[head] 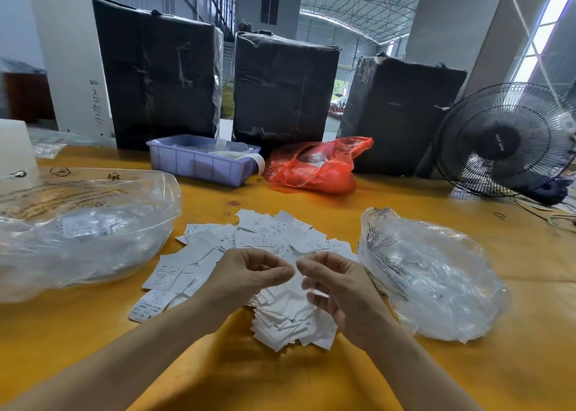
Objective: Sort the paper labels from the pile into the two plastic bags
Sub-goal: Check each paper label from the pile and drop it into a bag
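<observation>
Behind pile [249,255]: tray [199,161], red bag [318,167], fan [505,139]

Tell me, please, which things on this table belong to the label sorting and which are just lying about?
For the job: pile of paper labels; left clear plastic bag; right clear plastic bag.

Lying about: purple plastic tray; red plastic bag; black fan; three black-wrapped boxes.
</observation>
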Tool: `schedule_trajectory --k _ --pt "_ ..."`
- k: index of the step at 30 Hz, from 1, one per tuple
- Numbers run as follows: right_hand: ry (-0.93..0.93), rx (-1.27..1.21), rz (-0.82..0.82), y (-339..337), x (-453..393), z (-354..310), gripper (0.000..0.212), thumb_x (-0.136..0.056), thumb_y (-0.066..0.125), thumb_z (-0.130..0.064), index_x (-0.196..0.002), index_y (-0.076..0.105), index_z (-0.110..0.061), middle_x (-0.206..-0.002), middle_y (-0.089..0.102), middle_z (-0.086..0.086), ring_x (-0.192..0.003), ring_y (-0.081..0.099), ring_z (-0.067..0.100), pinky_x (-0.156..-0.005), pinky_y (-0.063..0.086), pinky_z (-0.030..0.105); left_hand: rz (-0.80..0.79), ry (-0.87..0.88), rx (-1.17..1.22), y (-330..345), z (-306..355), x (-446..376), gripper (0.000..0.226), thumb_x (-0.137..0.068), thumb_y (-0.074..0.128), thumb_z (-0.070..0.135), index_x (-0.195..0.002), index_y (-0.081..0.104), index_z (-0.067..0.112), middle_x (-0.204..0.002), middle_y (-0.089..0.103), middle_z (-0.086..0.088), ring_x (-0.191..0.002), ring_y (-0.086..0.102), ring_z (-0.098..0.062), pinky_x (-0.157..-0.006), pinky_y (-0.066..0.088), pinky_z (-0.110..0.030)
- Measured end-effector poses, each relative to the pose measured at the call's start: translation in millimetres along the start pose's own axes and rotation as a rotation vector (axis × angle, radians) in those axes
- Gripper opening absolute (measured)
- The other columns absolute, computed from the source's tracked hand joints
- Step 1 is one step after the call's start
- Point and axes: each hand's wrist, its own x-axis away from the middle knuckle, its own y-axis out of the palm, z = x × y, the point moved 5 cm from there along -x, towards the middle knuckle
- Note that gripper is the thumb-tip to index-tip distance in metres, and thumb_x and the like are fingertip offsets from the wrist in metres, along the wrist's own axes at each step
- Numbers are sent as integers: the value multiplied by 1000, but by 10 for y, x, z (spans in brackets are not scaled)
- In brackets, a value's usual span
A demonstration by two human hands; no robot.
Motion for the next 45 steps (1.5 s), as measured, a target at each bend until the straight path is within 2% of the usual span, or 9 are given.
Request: schedule_trajectory --k 4,7,12,15,21,29,32,40,45 --pt "-18 -40 -22 10 -2 9 26 -52 79 -29 -71 71 -13 -63 60 -1 -58 53 9 -60 41 24 -42 -16 48 51 -2 13 40 -53 80 35 -84 76 11 -73 69 -3 -60 56 -4 -57 44 -17" --pt "-96 25 17 14 0 -43 25 -66 71 -37 -72 73 -12 -65 63 1 -57 54 10 -56 44 22 40 17 87 32 46 13 29 -55 78 30 -76 76 11 -68 70 -2 -57 58 -3 -54 44 -13" --pt "-530 867 331 -244 -20 -214 8 -87 66 -13 -90 73 -9 -77 68 -2 -65 58 8 -61 48 16 289 7 109 -277 71 -59 26 -60 74 28 -78 74 10 -64 71 1 -59 60 -5 -58 45 -19" --pt "-535 1097 304 -242 -79 -56 15 -90 61 -15 -100 70 -8 -93 71 4 -78 60 11 -73 52 24 313 -5 111 -337 45 -70 29 -62 72 29 -80 73 7 -58 68 2 -46 51 0 -47 40 -13" --pt "-471 1345 110 8 -230 162 42 -93 52 -45 -124 60 -19 -126 59 -3 -120 44 13 -101 36 27 326 -29 85 -348 -57 -116 8 -79 70 15 -73 74 11 -62 67 -1 -56 51 -12 -57 41 -23" --pt "-264 1123 186 -169 -248 146 43 -81 72 -29 -122 61 -19 -103 57 -7 -101 50 13 -89 43 28 249 -66 -17 -315 -156 -139 12 -84 69 16 -76 73 7 -56 64 6 -46 49 -4 -45 40 -15" --pt "-185 980 183 -225 -256 149 40 -80 74 -21 -118 64 -14 -92 60 -5 -78 53 5 -66 42 14 237 -70 -48 -286 -171 -124 8 -80 73 15 -78 73 8 -59 66 4 -47 51 -4 -46 44 -18" --pt "-257 905 223 -268 -203 28 10 -86 67 -16 -80 74 -10 -73 60 -6 -60 48 4 -52 34 16 181 -49 -41 -197 -123 -82 14 -72 77 20 -79 73 8 -61 69 2 -45 51 -1 -47 46 -18" --pt "-110 163 172 -297 -143 -54 9 -81 63 8 -81 66 -1 -80 69 11 -70 65 13 -60 50 17 118 -72 16 -112 -84 -51 22 -66 75 28 -74 73 7 -63 69 0 -46 50 -4 -43 39 -15"
